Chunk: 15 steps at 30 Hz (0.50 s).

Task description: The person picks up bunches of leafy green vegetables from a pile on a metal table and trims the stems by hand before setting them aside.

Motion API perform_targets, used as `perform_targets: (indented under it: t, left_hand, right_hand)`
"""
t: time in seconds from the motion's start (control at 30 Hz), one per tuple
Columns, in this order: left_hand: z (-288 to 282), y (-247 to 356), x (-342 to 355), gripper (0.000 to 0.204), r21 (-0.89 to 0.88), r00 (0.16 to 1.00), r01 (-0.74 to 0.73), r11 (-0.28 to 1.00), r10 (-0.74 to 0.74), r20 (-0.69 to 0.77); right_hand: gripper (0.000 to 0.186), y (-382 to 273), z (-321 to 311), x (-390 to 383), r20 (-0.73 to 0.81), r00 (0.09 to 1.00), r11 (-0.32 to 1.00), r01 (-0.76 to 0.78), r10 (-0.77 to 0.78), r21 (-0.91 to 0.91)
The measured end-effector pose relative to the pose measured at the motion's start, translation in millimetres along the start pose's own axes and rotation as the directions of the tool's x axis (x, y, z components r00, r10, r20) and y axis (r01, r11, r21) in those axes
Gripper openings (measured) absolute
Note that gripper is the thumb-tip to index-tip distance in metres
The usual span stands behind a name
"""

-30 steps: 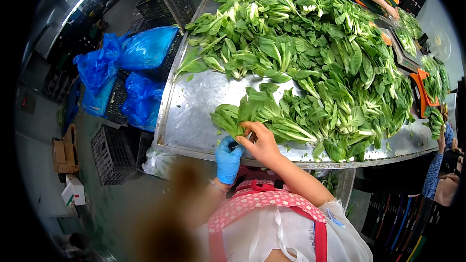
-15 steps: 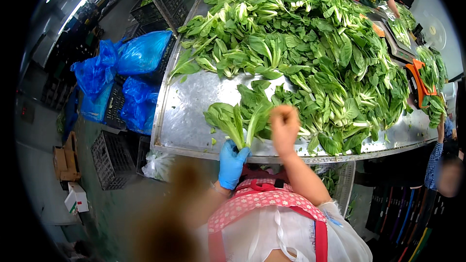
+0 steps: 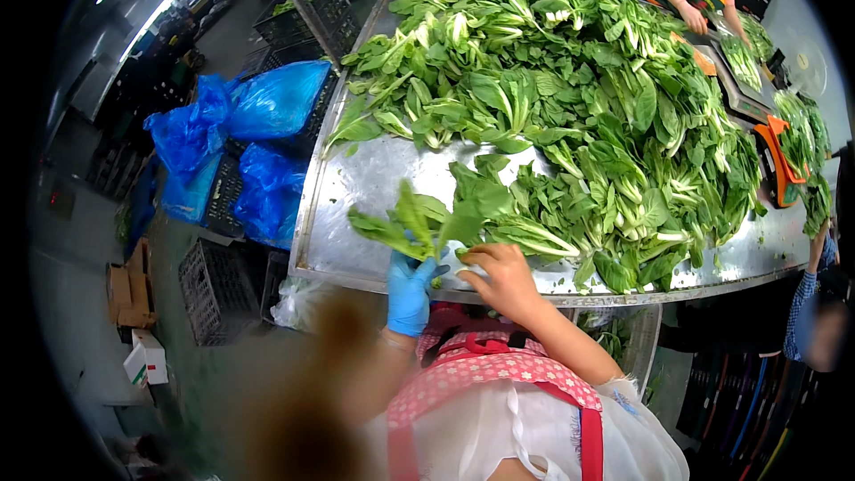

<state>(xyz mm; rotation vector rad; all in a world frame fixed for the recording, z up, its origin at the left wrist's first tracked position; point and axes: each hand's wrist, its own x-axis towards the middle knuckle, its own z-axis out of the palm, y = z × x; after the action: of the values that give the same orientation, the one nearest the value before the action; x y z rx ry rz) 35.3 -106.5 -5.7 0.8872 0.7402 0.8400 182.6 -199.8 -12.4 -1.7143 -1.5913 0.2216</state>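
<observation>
My left hand (image 3: 411, 292), in a blue glove, is closed around the stem ends of a small bunch of leafy greens (image 3: 414, 223), like bok choy, over the near left of the metal table. The bunch's leaves are partly blurred. My bare right hand (image 3: 504, 280) is just right of those stems, its thumb and fingers apart with a gap between them. Whether its fingertips touch the stems is hard to make out. A large heap of the same greens (image 3: 570, 98) covers most of the metal table (image 3: 343, 191) beyond my hands.
Blue plastic bags (image 3: 276, 98) lie on black crates at the left, with another black crate (image 3: 214, 289) on the floor. Two people work across the table. At the right are a scale (image 3: 744, 93), an orange holder (image 3: 779, 165) with greens, and another person's arm.
My right hand has come down and left toward the stems, its fist loosening. My left hand has shifted slightly left with the bunch, whose leaves now lean lower. The view has shifted slightly.
</observation>
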Motion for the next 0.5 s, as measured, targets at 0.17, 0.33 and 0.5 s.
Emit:
perform_targets:
  t: [0.17, 0.33, 0.5]
  left_hand:
    - [-17.0, 0.1, 23.9, 0.039, -0.194, 0.987, 0.153, 0.969, -0.142, 0.070]
    - [4.5, -31.9, 69.6, 0.030, -0.143, 0.963, 0.189, 0.972, -0.155, 0.220]
    - [-24.3, -32.7, 90.1, 0.029, 0.218, 0.944, 0.303, 0.928, -0.324, 0.065]
  right_hand:
    - [0.041, 23.9, -60.3, -26.1, -0.195, 0.952, 0.846, -0.301, 0.238, -0.440]
    - [0.036, 59.9, -73.2, -55.6, -0.196, 0.913, 0.763, -0.407, 0.358, -0.501]
    - [0.029, 42.1, -89.4, -49.3, -0.497, 0.724, 0.871, -0.461, 0.479, 0.168]
